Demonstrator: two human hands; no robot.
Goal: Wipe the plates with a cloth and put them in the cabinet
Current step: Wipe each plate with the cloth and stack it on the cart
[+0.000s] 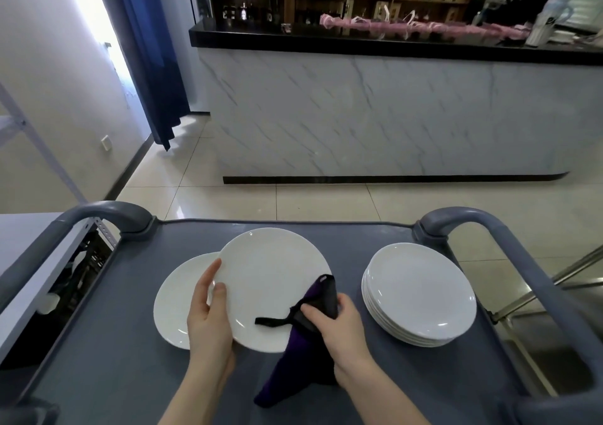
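Round white ceramic plate (270,281) — tilted over a second white plate (177,304) on the grey cart top (130,375), left hand (208,323) clamping its rim to steady it, right hand (339,330) gripping the dark purple cloth (306,343) against its edge for wiping — stacked white plates (421,290) nearby right.

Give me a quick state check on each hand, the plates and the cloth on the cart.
left hand: gripping the left edge of the held plate
right hand: clutching the cloth against the held plate
held plate: lifted and tilted, overlapping the plate beneath
plate beneath: lying flat on the cart
plate stack: piled on the cart's right side, untouched
cloth: bunched, dark purple, hanging below the plate
cart: holding all the plates
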